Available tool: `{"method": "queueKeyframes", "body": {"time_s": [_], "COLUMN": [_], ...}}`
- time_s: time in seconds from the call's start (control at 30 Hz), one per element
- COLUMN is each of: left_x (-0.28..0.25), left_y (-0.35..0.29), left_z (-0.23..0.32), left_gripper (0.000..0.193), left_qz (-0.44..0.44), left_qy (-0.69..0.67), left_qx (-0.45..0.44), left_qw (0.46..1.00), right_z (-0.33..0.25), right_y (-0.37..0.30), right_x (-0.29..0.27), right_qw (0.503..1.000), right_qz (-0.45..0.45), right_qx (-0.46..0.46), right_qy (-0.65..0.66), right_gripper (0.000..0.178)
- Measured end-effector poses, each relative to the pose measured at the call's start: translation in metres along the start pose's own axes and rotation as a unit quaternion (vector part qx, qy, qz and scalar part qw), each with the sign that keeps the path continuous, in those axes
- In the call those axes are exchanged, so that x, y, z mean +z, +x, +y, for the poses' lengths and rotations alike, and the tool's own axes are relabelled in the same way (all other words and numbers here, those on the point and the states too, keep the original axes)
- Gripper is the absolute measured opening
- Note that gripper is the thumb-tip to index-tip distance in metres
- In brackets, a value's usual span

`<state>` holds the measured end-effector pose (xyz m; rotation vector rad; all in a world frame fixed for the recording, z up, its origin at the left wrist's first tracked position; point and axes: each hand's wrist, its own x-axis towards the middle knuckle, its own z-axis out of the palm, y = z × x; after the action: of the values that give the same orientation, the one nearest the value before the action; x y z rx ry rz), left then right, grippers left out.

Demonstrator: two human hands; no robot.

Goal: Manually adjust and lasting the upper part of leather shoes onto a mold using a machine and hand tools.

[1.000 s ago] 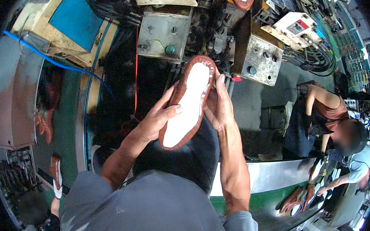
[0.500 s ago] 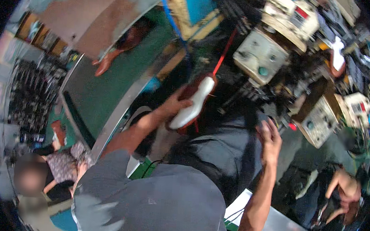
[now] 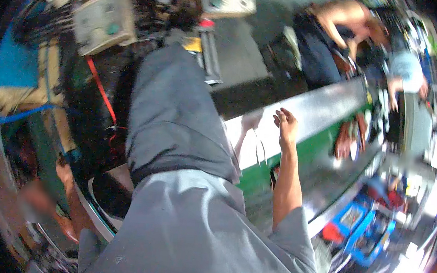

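Far out to the left, my left hand (image 3: 63, 170) is beside a wooden post, over the green belt. Its fingers are blurred, and I cannot make out anything in them. A smeared reddish-brown shape (image 3: 38, 198) lies close to that forearm; its kind is unclear. My right hand (image 3: 286, 127) hovers over a shiny metal ledge (image 3: 307, 112), fingers loosely bent and apart, holding nothing. Two dark cords (image 3: 259, 149) hang by the ledge near it. Several brown shoes (image 3: 345, 139) stand on the green conveyor (image 3: 299, 158) beyond my right hand.
Machines with pale control boxes (image 3: 104, 20) stand ahead, and a red strap (image 3: 101, 91) hangs at the left one. A co-worker (image 3: 334, 38) sits at the upper right with a brown shoe; another person (image 3: 406, 71) is farther right. Blue crates (image 3: 370, 235) are at the lower right.
My view and body have turned right. The brown shoe with a white sole, earlier in my left hand by the red strap, no longer shows there. My right hand is now above the metal ledge.
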<state>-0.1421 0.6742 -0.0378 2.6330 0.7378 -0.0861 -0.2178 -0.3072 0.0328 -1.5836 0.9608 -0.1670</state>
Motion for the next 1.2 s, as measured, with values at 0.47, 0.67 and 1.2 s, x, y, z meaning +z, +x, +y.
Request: {"method": "queueKeyframes", "body": {"time_s": [0.47,0.67,1.2], "left_x": [0.157,0.164,0.249], "left_y": [-0.137,-0.187,-0.366], "left_z": [0.565,0.601,0.669], "left_gripper": [0.046,0.042,0.047], "left_qz": [-0.343,-0.365,-0.632], "left_qy": [-0.283,-0.189,-0.327], "left_qx": [0.368,0.427,0.279], "left_qw": [0.817,0.805,0.645], "right_z": [0.301,0.278,0.091], "right_y": [-0.308,-0.248,-0.254], "right_x": [-0.297,-0.262,-0.063], "right_qw": [0.787,0.899,0.970], "right_qz": [0.279,0.187,0.222], "right_qx": [0.193,0.159,0.029], "right_qy": [-0.515,-0.363,0.090], "right_gripper": [0.107,0.110,0.070]}}
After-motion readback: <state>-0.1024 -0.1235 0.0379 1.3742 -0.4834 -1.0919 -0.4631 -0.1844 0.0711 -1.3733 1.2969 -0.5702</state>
